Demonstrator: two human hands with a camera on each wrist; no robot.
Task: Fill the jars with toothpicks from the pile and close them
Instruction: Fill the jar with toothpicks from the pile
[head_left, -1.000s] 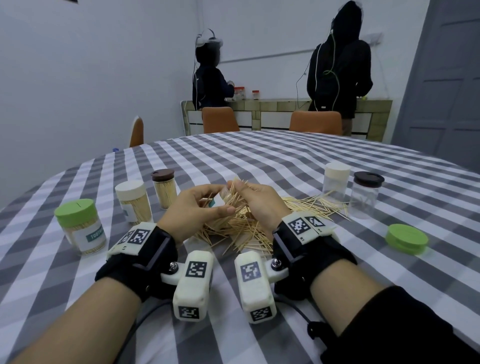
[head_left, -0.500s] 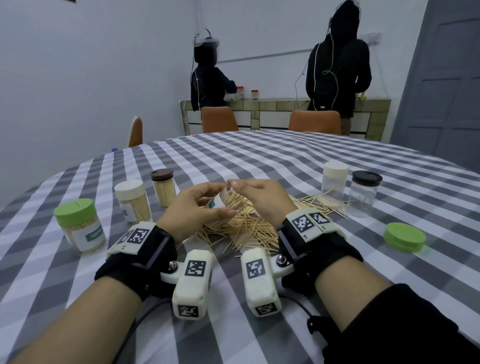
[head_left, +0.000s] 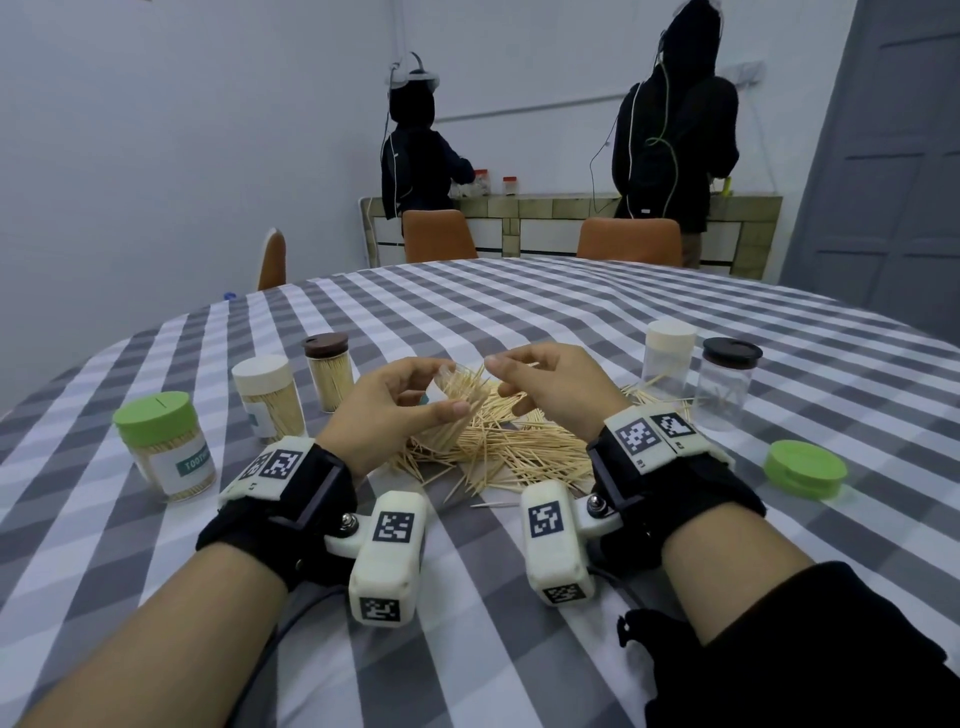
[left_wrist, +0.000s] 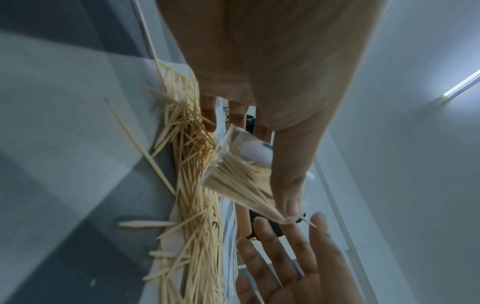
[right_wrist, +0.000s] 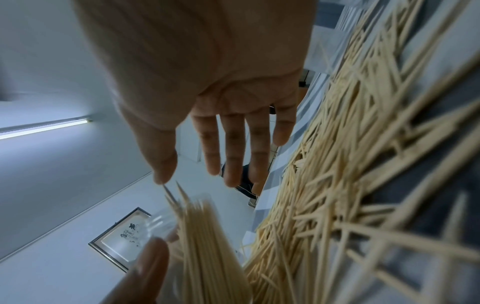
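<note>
Head view: left hand (head_left: 400, 402) grips clear jar (head_left: 457, 410), tilted, stuffed with toothpicks, above pile (head_left: 514, 447) on checked table (head_left: 519, 322). Right hand (head_left: 550, 384) loose beside jar mouth. Left wrist: thumb across jar. Right wrist: fingers (right_wrist: 233, 148) spread, holding nothing.

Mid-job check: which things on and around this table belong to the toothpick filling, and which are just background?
Job:
open jar gripped by left hand
right hand, open
toothpick pile
loose green lid
two clear capped jars
three filled, capped jars

Background:
orange chairs
two people at the counter
</note>
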